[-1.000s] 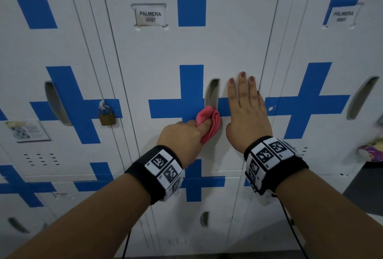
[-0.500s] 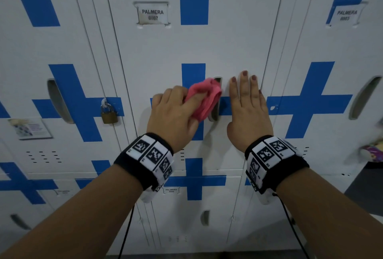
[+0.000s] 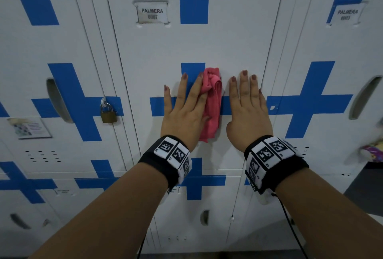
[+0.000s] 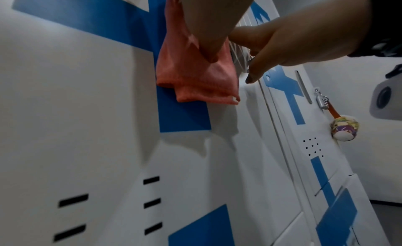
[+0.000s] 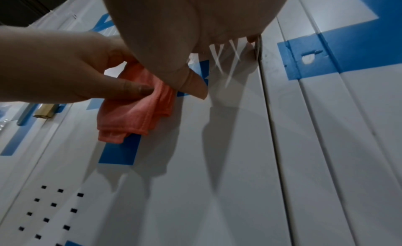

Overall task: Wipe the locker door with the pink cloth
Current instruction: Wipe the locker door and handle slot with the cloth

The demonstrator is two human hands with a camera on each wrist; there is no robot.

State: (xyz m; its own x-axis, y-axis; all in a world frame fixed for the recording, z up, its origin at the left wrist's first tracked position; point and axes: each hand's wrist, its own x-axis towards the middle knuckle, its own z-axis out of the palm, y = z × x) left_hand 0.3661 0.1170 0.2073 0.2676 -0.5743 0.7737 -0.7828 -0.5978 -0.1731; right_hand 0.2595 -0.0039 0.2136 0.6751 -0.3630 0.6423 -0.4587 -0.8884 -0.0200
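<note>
Mid-wipe: left hand (image 3: 182, 111), fingers straight, thumb pinching, presses crumpled pink cloth (image 3: 211, 103) on white metal locker door (image 3: 207, 45) | right hand (image 3: 247, 107) flat, bracing | next: sweep over unwiped panel, judging so.

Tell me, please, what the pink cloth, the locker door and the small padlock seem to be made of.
Pink cloth: soft woven fabric, maybe microfibre; it folds and drapes.
Locker door: probably painted sheet metal, smooth white, with punched vent slots.
Padlock: brass-coloured body, silvery shackle, likely metal.
</note>
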